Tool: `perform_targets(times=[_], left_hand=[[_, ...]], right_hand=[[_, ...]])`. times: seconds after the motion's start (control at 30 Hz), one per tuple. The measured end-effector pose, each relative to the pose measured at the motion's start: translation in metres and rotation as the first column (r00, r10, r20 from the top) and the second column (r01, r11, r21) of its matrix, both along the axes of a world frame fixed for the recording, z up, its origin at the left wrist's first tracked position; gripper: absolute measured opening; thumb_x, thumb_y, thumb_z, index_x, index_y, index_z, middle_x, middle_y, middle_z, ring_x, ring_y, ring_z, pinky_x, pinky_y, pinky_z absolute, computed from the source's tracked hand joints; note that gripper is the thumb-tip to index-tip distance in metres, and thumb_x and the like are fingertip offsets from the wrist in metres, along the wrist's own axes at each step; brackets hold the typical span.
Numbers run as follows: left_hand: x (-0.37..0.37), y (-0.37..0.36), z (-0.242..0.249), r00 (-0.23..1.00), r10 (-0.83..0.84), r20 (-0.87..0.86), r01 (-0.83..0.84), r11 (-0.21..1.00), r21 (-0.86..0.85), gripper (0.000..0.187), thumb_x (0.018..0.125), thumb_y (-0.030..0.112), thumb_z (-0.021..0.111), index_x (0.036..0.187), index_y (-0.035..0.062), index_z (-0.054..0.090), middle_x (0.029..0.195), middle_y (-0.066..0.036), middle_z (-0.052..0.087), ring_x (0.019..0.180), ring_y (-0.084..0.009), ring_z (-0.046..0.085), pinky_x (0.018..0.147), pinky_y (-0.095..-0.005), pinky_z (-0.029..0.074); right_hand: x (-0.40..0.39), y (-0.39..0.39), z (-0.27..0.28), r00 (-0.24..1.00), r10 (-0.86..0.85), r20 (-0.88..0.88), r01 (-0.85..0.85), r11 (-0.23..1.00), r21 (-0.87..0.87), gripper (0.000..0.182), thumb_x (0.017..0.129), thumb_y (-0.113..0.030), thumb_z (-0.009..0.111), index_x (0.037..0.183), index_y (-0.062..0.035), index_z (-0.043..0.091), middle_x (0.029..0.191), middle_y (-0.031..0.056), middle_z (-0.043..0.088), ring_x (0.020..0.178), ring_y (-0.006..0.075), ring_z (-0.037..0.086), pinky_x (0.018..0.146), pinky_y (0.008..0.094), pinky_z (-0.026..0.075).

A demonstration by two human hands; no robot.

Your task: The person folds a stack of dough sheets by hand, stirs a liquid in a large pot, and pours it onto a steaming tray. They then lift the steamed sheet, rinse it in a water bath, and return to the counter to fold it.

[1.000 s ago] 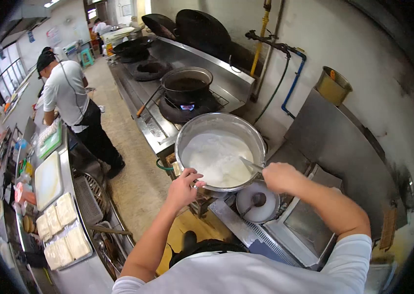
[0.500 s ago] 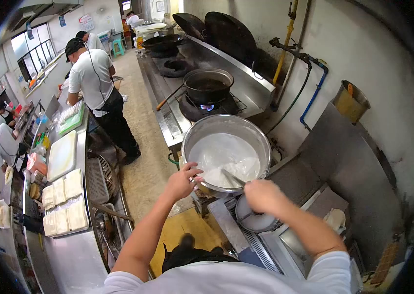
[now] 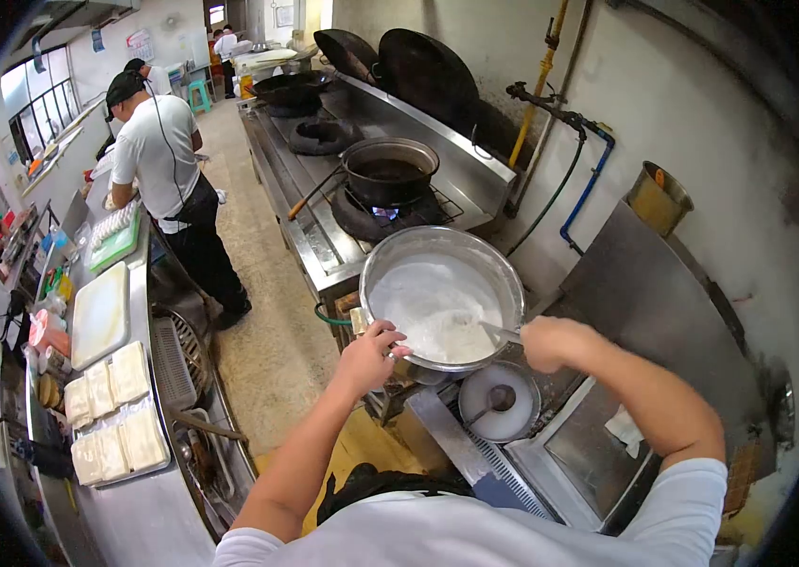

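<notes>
A large round metal basin (image 3: 516,274) holds a white, milky mixture (image 3: 437,298) with a thick, lumpy patch near its front. My right hand (image 3: 555,342) is closed around the handle of a metal utensil (image 3: 499,330) at the basin's right front. The utensil's far end is sunk in the mixture, so its shape is hidden. My left hand (image 3: 373,357) grips the basin's rim at the front left, fingers curled over the edge. Just below the basin stands a smaller pan of whitish liquid (image 3: 485,386) with a dark ladle (image 3: 502,398) in it.
Behind the basin, a dark pot (image 3: 390,168) sits over a lit burner. Woks (image 3: 428,76) lean against the wall. On the left counter (image 3: 135,510) lie trays of pale rectangular slabs (image 3: 116,454). A co-worker (image 3: 158,161) stands along that counter. A metal container (image 3: 660,198) rests on the splashback.
My right hand has moved right and slightly up, drawing the utensil toward the basin's right side. My left hand stays at the rim. The ladle in the smaller pan is now uncovered.
</notes>
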State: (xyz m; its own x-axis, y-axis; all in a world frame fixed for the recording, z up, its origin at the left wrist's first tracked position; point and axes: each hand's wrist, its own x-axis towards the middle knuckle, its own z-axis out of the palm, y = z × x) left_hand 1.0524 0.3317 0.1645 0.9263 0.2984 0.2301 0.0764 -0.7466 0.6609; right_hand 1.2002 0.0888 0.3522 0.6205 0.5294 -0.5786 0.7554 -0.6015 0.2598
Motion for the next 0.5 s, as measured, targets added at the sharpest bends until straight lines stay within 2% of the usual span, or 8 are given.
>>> perform_targets(times=[0.07, 0.13, 0.23, 0.27, 0.33, 0.4, 0.43, 0.5], left_hand=[[0.000, 0.002, -0.002, 1.000, -0.001, 0.008, 0.001, 1.000, 0.004, 0.028, 0.096, 0.036, 0.068, 0.115, 0.0163, 0.073, 0.128, -0.006, 0.063, 0.104, -0.0317, 0.069, 0.087, -0.0443, 0.055], [0.000, 0.004, -0.005, 1.000, -0.004, 0.023, 0.004, 1.000, -0.003, 0.028, 0.095, 0.035, 0.069, 0.115, 0.0163, 0.073, 0.128, -0.006, 0.064, 0.103, -0.0308, 0.069, 0.086, -0.0436, 0.056], [0.002, 0.007, -0.010, 0.998, -0.016, 0.053, 0.017, 1.000, -0.019, 0.028, 0.095, 0.035, 0.070, 0.115, 0.0144, 0.073, 0.128, -0.007, 0.064, 0.102, -0.0311, 0.069, 0.085, -0.0436, 0.056], [0.001, 0.007, -0.009, 0.998, -0.017, 0.064, 0.018, 1.000, -0.024, 0.028, 0.095, 0.035, 0.070, 0.114, 0.0138, 0.073, 0.127, -0.008, 0.064, 0.101, -0.0313, 0.069, 0.085, -0.0437, 0.056], [0.001, 0.007, -0.011, 0.997, -0.014, 0.081, 0.017, 0.999, -0.037, 0.029, 0.095, 0.035, 0.070, 0.114, 0.0129, 0.073, 0.127, -0.008, 0.064, 0.099, -0.0314, 0.070, 0.084, -0.0439, 0.056], [0.001, 0.007, -0.014, 0.995, -0.012, 0.097, 0.018, 0.998, -0.053, 0.030, 0.095, 0.035, 0.070, 0.115, 0.0122, 0.073, 0.127, -0.009, 0.064, 0.097, -0.0313, 0.071, 0.083, -0.0441, 0.055], [0.001, 0.007, -0.014, 0.996, -0.014, 0.088, 0.019, 0.998, -0.066, 0.031, 0.095, 0.036, 0.070, 0.116, 0.0124, 0.073, 0.127, -0.009, 0.064, 0.096, -0.0312, 0.071, 0.083, -0.0439, 0.055], [0.000, 0.008, -0.010, 0.997, -0.017, 0.075, 0.024, 0.995, -0.093, 0.033, 0.095, 0.037, 0.070, 0.117, 0.0127, 0.073, 0.128, -0.008, 0.064, 0.094, -0.0308, 0.071, 0.083, -0.0436, 0.055]], right_hand=[[0.016, 0.013, 0.005, 0.997, -0.022, -0.077, 0.015, 0.995, -0.097, 0.025, 0.081, -0.005, 0.057, 0.094, 0.0064, 0.075, 0.097, 0.0280, 0.073, 0.091, 0.0377, 0.074, 0.076, 0.0460, 0.059], [0.002, 0.031, 0.033, 0.983, -0.120, -0.140, 0.096, 0.981, -0.169, 0.033, 0.090, -0.018, 0.057, 0.103, 0.0078, 0.072, 0.096, 0.0284, 0.073, 0.094, 0.0406, 0.073, 0.083, 0.0480, 0.057], [0.015, 0.016, -0.014, 0.968, 0.042, -0.247, -0.026, 0.997, 0.067, 0.032, 0.090, -0.021, 0.058, 0.100, 0.0056, 0.074, 0.095, 0.0292, 0.072, 0.090, 0.0424, 0.072, 0.081, 0.0494, 0.057], [0.013, 0.013, -0.038, 0.977, 0.042, -0.211, -0.019, 0.994, 0.111, 0.032, 0.090, -0.022, 0.060, 0.105, 0.0033, 0.073, 0.097, 0.0295, 0.072, 0.090, 0.0435, 0.071, 0.082, 0.0513, 0.057], [-0.033, 0.022, -0.045, 0.984, -0.128, -0.121, 0.157, 0.950, 0.272, 0.028, 0.090, -0.016, 0.059, 0.096, 0.0081, 0.072, 0.097, 0.0278, 0.073, 0.093, 0.0417, 0.073, 0.083, 0.0488, 0.058], [-0.052, 0.020, -0.079, 0.997, -0.063, 0.044, 0.041, 0.922, 0.386, 0.025, 0.088, -0.011, 0.061, 0.100, 0.0088, 0.069, 0.091, 0.0288, 0.073, 0.088, 0.0405, 0.074, 0.078, 0.0487, 0.060], [-0.057, 0.018, -0.096, 0.983, -0.030, 0.180, -0.050, 0.904, 0.424, 0.026, 0.085, -0.008, 0.061, 0.103, 0.0100, 0.066, 0.089, 0.0286, 0.071, 0.082, 0.0381, 0.075, 0.071, 0.0461, 0.062], [-0.062, 0.014, -0.114, 0.955, -0.065, 0.291, -0.064, 0.908, 0.414, 0.029, 0.085, -0.009, 0.061, 0.105, 0.0124, 0.064, 0.089, 0.0285, 0.070, 0.080, 0.0377, 0.075, 0.067, 0.0442, 0.062]])
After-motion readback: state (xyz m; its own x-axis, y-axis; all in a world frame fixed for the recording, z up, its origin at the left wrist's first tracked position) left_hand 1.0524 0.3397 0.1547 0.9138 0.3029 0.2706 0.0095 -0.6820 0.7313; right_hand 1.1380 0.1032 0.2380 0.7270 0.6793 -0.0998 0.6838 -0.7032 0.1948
